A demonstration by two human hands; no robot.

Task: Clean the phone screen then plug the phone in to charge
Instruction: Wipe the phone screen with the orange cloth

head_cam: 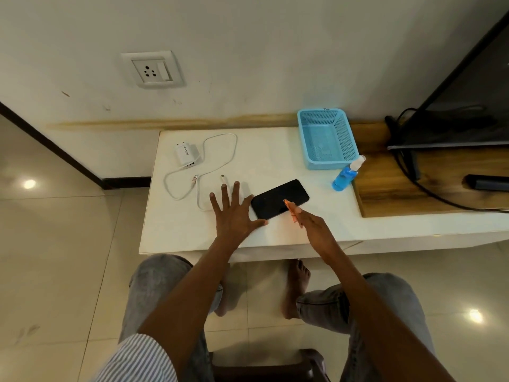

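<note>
On the white table (pixel 176 232): phone (pixel 278 198), thin, rigid, slick glass; left hand (pixel 235 216) flat, steadying its edge; right hand (pixel 311 224) pinching an orange cloth (pixel 292 212).

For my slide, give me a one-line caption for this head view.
Left hand steadies the phone while the right hand wipes it with an orange cloth; charger unplugged.

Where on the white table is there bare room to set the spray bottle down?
Bare top lies between the cable loop and blue basket, behind the phone. The left end, around charger and left hand, is crowded.
</note>
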